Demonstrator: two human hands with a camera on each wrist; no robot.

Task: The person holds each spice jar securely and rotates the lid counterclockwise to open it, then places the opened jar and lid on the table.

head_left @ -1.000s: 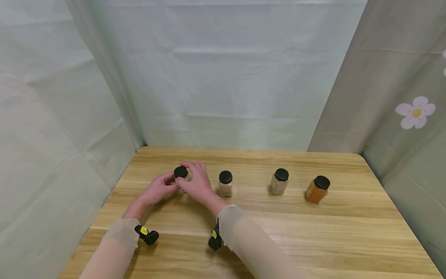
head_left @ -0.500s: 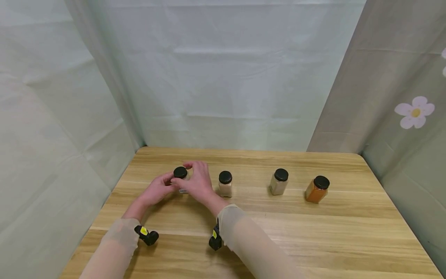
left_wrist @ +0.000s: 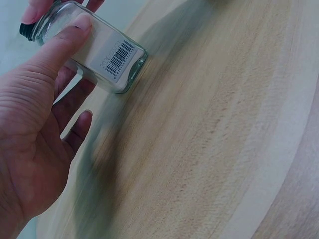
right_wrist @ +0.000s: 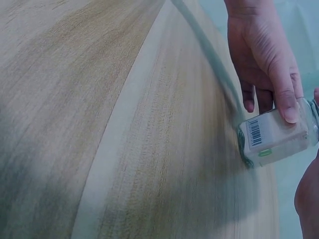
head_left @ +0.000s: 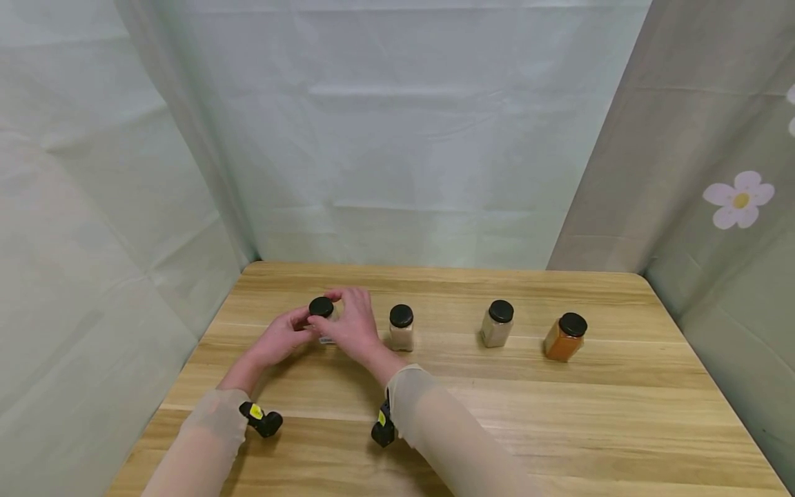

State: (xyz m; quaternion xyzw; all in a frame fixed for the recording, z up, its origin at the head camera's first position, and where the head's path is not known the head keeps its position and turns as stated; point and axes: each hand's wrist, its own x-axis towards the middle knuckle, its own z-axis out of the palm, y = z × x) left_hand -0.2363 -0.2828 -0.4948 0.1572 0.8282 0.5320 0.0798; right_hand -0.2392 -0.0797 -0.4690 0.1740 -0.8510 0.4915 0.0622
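Note:
A clear glass spice jar [left_wrist: 102, 52] with pale contents, a barcode label and a black lid [head_left: 321, 307] stands at the left of the wooden table. My left hand [head_left: 277, 341] grips the jar's body, its thumb lying along the glass in the left wrist view. At the lid, my right hand [head_left: 355, 328] pinches from the near and far sides with thumb and fingers. In the right wrist view the jar's base meets the table; much of the right hand is outside that view.
To the right stand two more black-lidded jars with pale contents, one close by [head_left: 401, 336] and one farther off [head_left: 495, 330]. Beyond them is a jar of orange powder [head_left: 562, 344]. Pale curtains [head_left: 404, 138] hang behind the table and along both sides.
My right thumb has shifted left along the lid's near side while the fingers behind moved right, then both came slightly back. The left hand and the other jars stay in place.

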